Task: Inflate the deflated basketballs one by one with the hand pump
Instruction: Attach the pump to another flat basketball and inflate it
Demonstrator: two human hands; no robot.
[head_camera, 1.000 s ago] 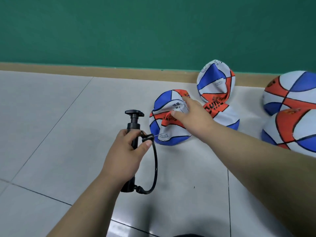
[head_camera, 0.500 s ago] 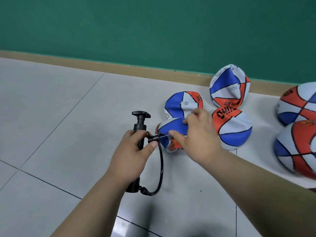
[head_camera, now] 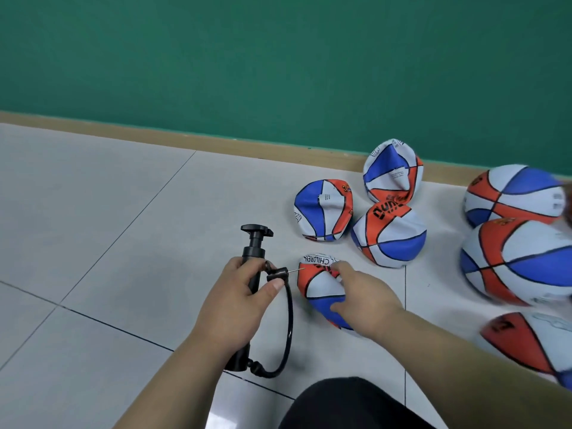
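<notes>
Left hand: the left hand (head_camera: 235, 292) is grasping the barrel of the black plastic hand pump (head_camera: 256, 243), fingers curling round it; the thumb is pressing the nozzle end of the hose against the barrel.
Pump: it is standing almost upright on the pale grey tiled floor (head_camera: 108, 243), T-handle pointing to 12 o'clock; the black rubber hose (head_camera: 289, 320) is looping from the base round its 3 o'clock side up to the thumb.
Needle: the thin metal needle (head_camera: 296, 270) is pointing to 3 o'clock; its tip is reaching the held ball's orange panel; whether it is entering cannot be told.
Held ball: the crumpled orange, white and blue deflated basketball (head_camera: 322, 286) is lying on the floor at 3 o'clock of the pump.
Right hand: the right hand (head_camera: 365, 301) is gripping this ball, fingers curling over its top fold.
Flat balls: three more deflated basketballs (head_camera: 390, 239) are clustering at 12 to 1 o'clock of the held one.
Round balls: three inflated basketballs (head_camera: 520, 261) are sitting at 3 o'clock, partly blurred.
</notes>
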